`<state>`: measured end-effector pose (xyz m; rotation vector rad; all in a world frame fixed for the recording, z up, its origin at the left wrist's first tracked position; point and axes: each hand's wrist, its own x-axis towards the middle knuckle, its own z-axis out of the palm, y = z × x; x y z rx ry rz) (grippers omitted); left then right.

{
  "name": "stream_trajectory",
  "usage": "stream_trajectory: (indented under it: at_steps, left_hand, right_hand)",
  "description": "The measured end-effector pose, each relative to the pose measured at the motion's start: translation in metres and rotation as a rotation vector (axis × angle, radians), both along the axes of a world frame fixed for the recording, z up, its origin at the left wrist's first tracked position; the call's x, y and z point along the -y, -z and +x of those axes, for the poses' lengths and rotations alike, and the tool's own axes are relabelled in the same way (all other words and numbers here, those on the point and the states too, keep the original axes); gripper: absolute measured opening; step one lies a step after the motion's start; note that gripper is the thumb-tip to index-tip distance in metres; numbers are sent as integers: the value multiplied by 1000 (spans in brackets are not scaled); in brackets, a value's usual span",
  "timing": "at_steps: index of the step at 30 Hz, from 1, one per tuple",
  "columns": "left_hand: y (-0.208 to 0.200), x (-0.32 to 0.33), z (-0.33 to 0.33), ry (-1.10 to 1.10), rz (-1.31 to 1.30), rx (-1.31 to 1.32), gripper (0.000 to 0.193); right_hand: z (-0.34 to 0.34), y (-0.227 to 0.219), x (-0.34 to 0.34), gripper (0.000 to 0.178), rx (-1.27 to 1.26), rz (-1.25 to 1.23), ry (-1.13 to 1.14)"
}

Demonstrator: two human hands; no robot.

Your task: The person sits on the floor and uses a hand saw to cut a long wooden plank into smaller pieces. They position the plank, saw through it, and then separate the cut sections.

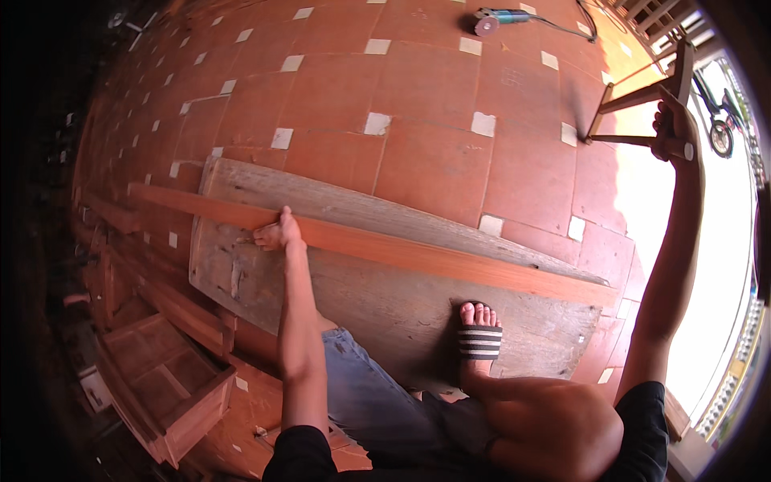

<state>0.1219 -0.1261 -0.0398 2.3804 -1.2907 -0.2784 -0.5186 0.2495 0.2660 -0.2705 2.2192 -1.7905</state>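
A long reddish wooden board [401, 251] lies lengthwise along a wide, weathered grey plank [369, 297]. My left hand [279, 231] grips it left of its middle, the thumb on the far side and the fingers on the near side. Raised at the far right, my right hand [675, 128] is closed round the handle end of a wooden frame saw [634, 100], clear of the board. The saw's frame extends leftward from the hand, its far end over the tiles. My foot [480, 329], in a striped sandal, rests on the grey plank near the board's right part.
An angle grinder [499, 19] with its cord lies on the red tiled floor [434, 88] at the top. Wooden furniture with a compartmented open box [165, 377] stands at lower left, beside several timbers [173, 301]. A parked motorbike [721, 132] is outside at right.
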Motion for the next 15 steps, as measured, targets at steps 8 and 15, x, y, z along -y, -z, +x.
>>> stream_trajectory:
  at_steps: [8,15]
  left_hand:
    - [-9,-201,-103,76,-152,-127,94]
    - [2,-317,-153,174,-163,-341,116]
  right_hand:
    - [18,9,20,46,176,-80,-34]
    - [-2,13,8,46,190,-76,-43]
